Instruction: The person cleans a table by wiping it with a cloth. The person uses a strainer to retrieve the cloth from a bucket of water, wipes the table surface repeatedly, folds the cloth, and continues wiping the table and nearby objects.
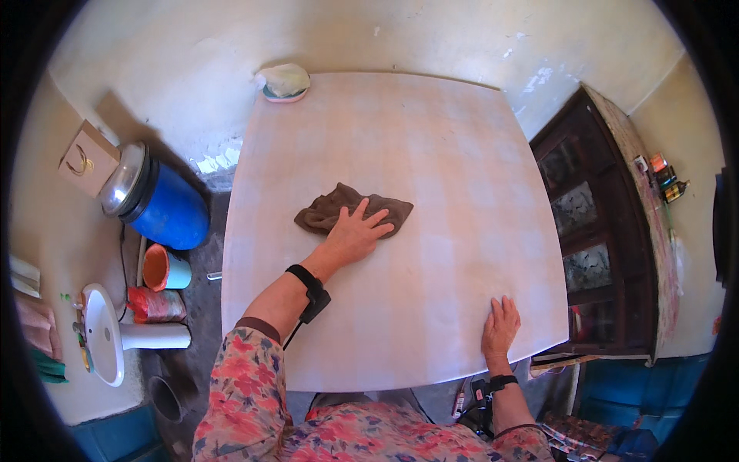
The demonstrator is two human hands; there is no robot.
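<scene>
My left hand [353, 235] lies palm down with its fingers spread over a crumpled brown cloth [323, 213], pressing it to the tabletop. Beneath the cloth is a large table [456, 190] with a pale pink-and-white checked surface. Close to the table's front right corner, my right hand [501, 328] rests on the surface, fingers extended and holding nothing. Each wrist wears a black strap. A soap-dish-like oval tray [286, 97] with a pale plastic bag [283, 79] on it sits at the far left corner.
Left of the table stand a blue plastic barrel [173, 202] with a metal basin on top, an orange-lined bucket [167, 268] and a white pedestal washbasin [104, 335]. A dark wooden cabinet [600, 231] with glass panes flanks the right side; a wall [369, 34] rises behind.
</scene>
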